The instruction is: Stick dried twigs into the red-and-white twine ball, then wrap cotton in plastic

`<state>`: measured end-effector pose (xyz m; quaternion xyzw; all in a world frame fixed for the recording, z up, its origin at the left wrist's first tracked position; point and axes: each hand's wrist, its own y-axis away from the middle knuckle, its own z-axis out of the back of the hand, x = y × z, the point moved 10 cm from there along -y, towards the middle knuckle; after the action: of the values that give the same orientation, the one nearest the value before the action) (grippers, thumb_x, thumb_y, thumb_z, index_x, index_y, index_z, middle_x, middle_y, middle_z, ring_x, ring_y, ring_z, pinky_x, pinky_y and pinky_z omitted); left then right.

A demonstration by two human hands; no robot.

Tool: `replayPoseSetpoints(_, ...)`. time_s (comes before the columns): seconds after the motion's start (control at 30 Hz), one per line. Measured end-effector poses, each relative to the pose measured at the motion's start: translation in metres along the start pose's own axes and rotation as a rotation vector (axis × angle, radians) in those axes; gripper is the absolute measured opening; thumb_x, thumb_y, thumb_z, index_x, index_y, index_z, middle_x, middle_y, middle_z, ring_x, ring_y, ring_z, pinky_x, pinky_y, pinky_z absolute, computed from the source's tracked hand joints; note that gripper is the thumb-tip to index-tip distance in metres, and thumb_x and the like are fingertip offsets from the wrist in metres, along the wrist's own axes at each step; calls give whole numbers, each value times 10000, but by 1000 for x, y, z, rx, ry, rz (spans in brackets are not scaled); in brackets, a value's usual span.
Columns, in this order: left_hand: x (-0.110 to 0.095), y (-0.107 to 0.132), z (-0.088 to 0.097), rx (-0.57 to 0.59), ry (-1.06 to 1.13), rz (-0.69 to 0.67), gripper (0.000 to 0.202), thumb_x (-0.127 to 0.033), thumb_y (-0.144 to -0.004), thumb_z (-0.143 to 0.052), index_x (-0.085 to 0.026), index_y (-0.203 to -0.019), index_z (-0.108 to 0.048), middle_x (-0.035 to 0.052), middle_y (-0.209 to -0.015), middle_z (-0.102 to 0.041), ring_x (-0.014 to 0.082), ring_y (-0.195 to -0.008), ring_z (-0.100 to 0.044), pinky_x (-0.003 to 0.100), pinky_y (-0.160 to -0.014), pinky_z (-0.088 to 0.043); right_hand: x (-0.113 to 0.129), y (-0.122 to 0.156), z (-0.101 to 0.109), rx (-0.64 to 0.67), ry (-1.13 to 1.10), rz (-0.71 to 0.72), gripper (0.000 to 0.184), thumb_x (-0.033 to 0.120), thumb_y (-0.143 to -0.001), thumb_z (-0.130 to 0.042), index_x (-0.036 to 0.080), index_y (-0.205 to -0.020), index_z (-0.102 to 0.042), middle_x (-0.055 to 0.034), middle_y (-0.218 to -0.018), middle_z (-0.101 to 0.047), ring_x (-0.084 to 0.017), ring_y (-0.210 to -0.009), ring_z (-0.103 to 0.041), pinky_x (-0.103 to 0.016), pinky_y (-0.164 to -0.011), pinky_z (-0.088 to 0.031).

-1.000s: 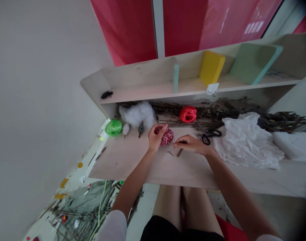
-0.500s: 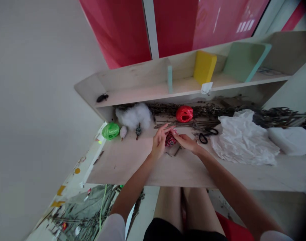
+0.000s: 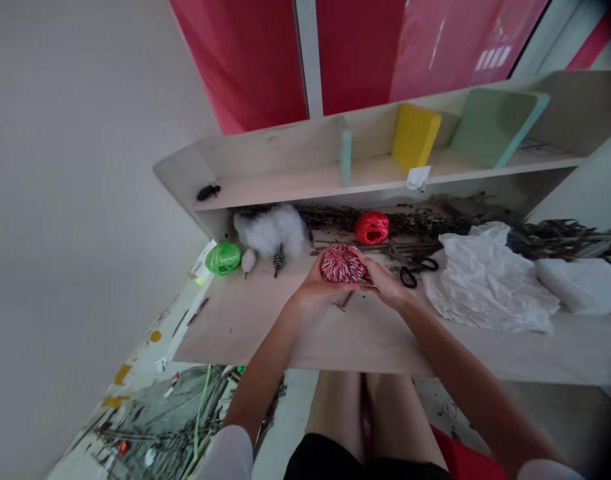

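A round ball of red, white and dark yarn is held between both hands above the desk. My left hand wraps its left side and underside. My right hand grips it from the right, its fingertips partly hidden behind and below the ball. Under the hands, short twig pieces lie on the wood. Black scissors rest just right of my right hand. Behind the yarn ball sits a red ball of plastic twine.
White stuffing, a green twine ball and two small wrapped twigs, one whitish, one dark striped, lie left. Crumpled white paper covers the right. Dry branches line the back beneath a shelf.
The yarn ball has turned, so its rounded striped face now shows more fully. Both hands have shifted from fingers over its top to holding its sides.
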<state>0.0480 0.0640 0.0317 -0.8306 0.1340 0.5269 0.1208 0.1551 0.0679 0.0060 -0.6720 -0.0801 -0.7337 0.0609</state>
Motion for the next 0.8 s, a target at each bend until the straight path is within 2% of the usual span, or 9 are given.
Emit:
replayPoseSetpoints(0.1,-1,-2,11,-85,-21,-80,860,-76,-436,-859,-259,-1199,-510,60,-1214,-631,258,-1148,-590,458,-1039,-438,-5,-1,-2,25,-145,-71,579,785,-710,-506,209,-752,-542,89,-500,-210,-66,-422,-168,-231,-408,-129)
replayPoseSetpoints(0.2,-6,-6,18,-61,-50,-155,937,-97,-424,-863,-245,-1252,-452,77,-1278,-586,271,-1211,-544,481,-1073,-396,-1,-2,12,-88,-146,-47,576,762,-651,-596,198,-635,-482,93,-502,-198,-55,-441,-148,-236,-422,-111)
replayPoseSetpoints(0.3,-11,-9,25,-49,-168,-184,982,-117,-435,-870,-241,-1299,-422,97,-1366,-513,292,-1283,-482,491,-1101,-357,3,-3,29,-200,-15,20,554,727,-626,-633,179,-626,-547,77,-484,-270,-64,-457,-211,-241,-441,-151)
replayPoseSetpoints(0.43,-12,-10,23,-5,-259,-188,975,-136,-469,-865,-247,-1325,-413,104,-1417,-464,301,-1305,-457,493,-1112,-344,1,-5,41,-264,124,61,527,698,-679,-587,176,-601,-573,56,-460,-318,-83,-458,-282,-246,-450,-194)
replayPoseSetpoints(0.53,-11,-10,17,50,-255,-172,986,-139,-472,-860,-260,-1337,-403,99,-1428,-451,309,-1309,-452,503,-1098,-359,-5,-7,47,-286,95,31,538,721,-707,-530,195,-596,-530,64,-437,-284,-83,-423,-258,-247,-431,-185)
replayPoseSetpoints(0.67,-9,-9,20,73,-236,-156,964,-147,-531,-828,-271,-1365,-360,94,-1386,-483,297,-1289,-471,497,-1083,-372,-4,-7,46,-262,51,23,545,736,-694,-541,197,-619,-531,64,-459,-307,-78,-413,-256,-248,-426,-188)
replayPoseSetpoints(0.73,-7,-11,23,79,-352,-178,944,-137,-539,-812,-261,-1363,-368,94,-1374,-484,292,-1275,-478,495,-1093,-355,-1,-6,44,-252,81,42,541,722,-716,-533,187,-635,-561,53,-472,-339,-84,-426,-284,-251,-440,-215)
replayPoseSetpoints(0.8,-8,-12,24,63,-587,-244,913,-98,-534,-783,-246,-1349,-400,96,-1372,-474,295,-1277,-461,497,-1116,-319,4,-6,41,-241,180,99,527,686,-755,-511,178,-642,-593,23,-499,-418,-104,-468,-361,-256,-480,-275)
